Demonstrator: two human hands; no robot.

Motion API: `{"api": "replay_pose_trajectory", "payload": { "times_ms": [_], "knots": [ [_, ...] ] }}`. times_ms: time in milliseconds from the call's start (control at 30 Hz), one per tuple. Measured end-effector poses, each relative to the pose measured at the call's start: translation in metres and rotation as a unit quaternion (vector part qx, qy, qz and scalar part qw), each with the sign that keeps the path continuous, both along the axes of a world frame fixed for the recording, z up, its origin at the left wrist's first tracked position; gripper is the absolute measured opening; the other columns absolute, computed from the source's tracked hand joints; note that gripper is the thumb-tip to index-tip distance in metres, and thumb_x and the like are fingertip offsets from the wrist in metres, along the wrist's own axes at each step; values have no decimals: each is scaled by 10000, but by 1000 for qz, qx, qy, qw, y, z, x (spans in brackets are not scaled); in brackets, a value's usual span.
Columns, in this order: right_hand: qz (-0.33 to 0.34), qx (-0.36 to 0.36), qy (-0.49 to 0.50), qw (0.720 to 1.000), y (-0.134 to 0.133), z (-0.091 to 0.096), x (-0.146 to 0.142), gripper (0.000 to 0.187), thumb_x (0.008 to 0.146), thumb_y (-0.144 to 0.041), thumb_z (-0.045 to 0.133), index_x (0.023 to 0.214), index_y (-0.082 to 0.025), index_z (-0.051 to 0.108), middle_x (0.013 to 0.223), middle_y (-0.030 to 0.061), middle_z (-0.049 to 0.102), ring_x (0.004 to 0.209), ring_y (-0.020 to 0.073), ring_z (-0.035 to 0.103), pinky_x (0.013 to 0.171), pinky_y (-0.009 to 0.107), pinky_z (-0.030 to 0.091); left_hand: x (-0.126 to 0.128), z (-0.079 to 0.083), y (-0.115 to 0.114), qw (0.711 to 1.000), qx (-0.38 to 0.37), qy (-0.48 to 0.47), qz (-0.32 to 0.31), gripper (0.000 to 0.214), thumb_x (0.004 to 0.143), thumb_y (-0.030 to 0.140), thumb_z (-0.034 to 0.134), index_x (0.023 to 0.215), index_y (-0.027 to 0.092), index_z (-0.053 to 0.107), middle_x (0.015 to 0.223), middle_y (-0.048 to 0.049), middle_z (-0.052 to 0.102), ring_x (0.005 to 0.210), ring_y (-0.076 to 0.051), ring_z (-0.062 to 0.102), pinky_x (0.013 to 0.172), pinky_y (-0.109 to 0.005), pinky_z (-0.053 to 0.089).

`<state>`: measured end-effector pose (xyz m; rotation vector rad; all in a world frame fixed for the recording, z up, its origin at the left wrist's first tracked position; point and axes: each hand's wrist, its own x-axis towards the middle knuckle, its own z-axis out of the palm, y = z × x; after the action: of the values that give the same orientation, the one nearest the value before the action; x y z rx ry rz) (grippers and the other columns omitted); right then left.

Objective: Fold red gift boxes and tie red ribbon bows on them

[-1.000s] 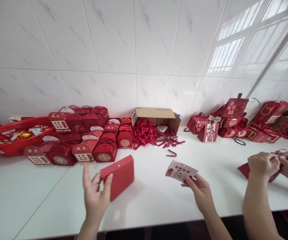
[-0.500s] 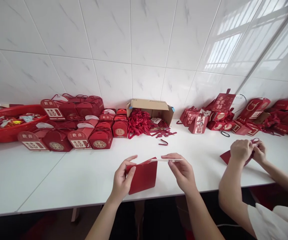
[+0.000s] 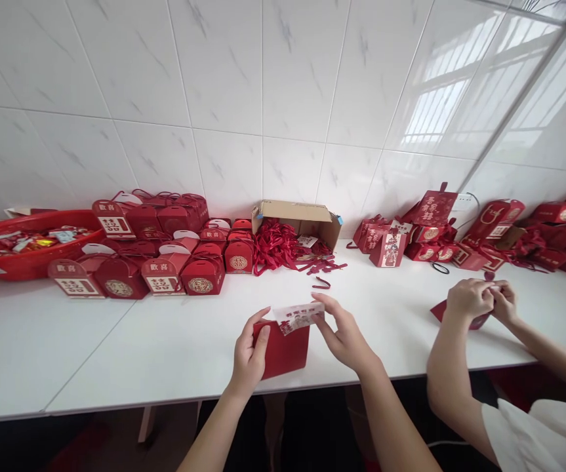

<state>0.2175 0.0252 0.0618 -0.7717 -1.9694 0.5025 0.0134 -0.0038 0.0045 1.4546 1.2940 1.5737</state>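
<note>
- The flat, rectangular red cardboard piece is held above the smooth white tabletop, close to the near edge; whether its lower edge rests there cannot be told.
- The left hand grips its left edge, thumb across the front face, which probably steadies it well.
- The right hand pinches the right end of a thin, pale printed card, which overlaps the piece's top edge.
- A light pinch and an even angle would likely serve best (paper this thin probably creases easily).
- Beyond, a short dark red ribbon strip curls on the surface.
- Toward the back edge, a brown corrugated carton opens onto tangled, glossy red ribbons.
- Round-topped red card boxes crowd its left; a curved, shiny red plastic basin sits near the back left.
</note>
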Motion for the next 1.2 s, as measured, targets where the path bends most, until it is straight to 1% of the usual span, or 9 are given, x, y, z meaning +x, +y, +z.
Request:
{"api": "replay_pose_trajectory", "payload": {
  "times_ms": [67, 133, 200, 233, 333, 467, 633, 800, 1200],
  "knots": [
    [13, -48, -40, 998, 0, 0, -7, 347, 951, -227, 408, 1294, -275, 424, 1205, 80, 584, 1047, 207, 588, 848, 351, 500, 1, -3, 1, 1000, 14, -14, 5, 393, 915, 453, 428, 1212, 223, 545, 1169, -77, 563, 1116, -215, 525, 977, -335, 415],
    [11, -79, -46, 996, 1, -6, -17, 281, 952, -245, 402, 1222, -260, 476, 1093, 68, 618, 933, 196, 609, 782, 339, 506, 2, -3, 2, 999, 39, -23, 4, 441, 931, 494, 343, 1200, 226, 567, 1263, -87, 488, 1215, -229, 450, 1026, -352, 379],
    [-1, -74, -11, 997, 3, -17, -28, 201, 936, -245, 430, 1111, -236, 530, 979, 61, 613, 867, 191, 600, 754, 336, 499, 3, -2, 3, 998, 62, -28, -16, 467, 929, 522, 313, 1192, 229, 563, 1315, -89, 447, 1271, -236, 399, 1052, -363, 356],
    [-4, -61, 18, 998, 4, -23, -33, 169, 923, -240, 454, 1064, -228, 544, 969, 64, 600, 885, 195, 591, 772, 341, 493, 4, 0, 4, 997, 67, -31, -26, 438, 918, 521, 354, 1170, 227, 560, 1312, -88, 460, 1277, -236, 399, 1052, -364, 356],
    [6, -48, 104, 993, 7, -41, -43, 156, 882, -223, 523, 1036, -232, 549, 1028, 70, 580, 973, 204, 570, 844, 355, 472, 7, 4, 4, 999, 29, -30, -27, 283, 868, 447, 525, 1030, 216, 551, 1126, -69, 588, 1106, -214, 544, 934, -328, 447],
    [-18, -97, 190, 977, 7, -53, -50, 318, 842, -247, 584, 1145, -248, 486, 892, 24, 579, 811, 174, 582, 760, 327, 486, 9, 8, 4, 1000, -10, 1, 2, 206, 867, 403, 533, 903, 201, 543, 834, -15, 607, 763, -154, 597, 702, -257, 486],
    [-61, -100, 233, 966, 8, -54, -60, 116, 828, -295, 601, 886, -221, 532, 832, 16, 578, 788, 173, 569, 725, 308, 475, 8, 8, 6, 1000, -21, -9, -1, 220, 840, 408, 567, 893, 195, 552, 777, -2, 602, 691, -141, 579, 642, -241, 486],
    [-42, -104, 243, 963, 8, -53, -62, 100, 863, -295, 560, 923, -219, 533, 900, 41, 604, 887, 189, 586, 802, 335, 475, 10, 10, 8, 999, -22, -22, 18, 242, 811, 392, 608, 943, 193, 569, 952, -52, 638, 849, -182, 619, 741, -279, 509],
    [-8, -116, 249, 962, 8, -53, -60, 88, 893, -300, 513, 935, -224, 500, 893, 38, 589, 856, 182, 583, 771, 322, 476, 14, 16, 7, 999, -21, -14, 34, 230, 804, 377, 625, 922, 192, 557, 941, -46, 636, 865, -174, 623, 770, -282, 518]
  ]
}}
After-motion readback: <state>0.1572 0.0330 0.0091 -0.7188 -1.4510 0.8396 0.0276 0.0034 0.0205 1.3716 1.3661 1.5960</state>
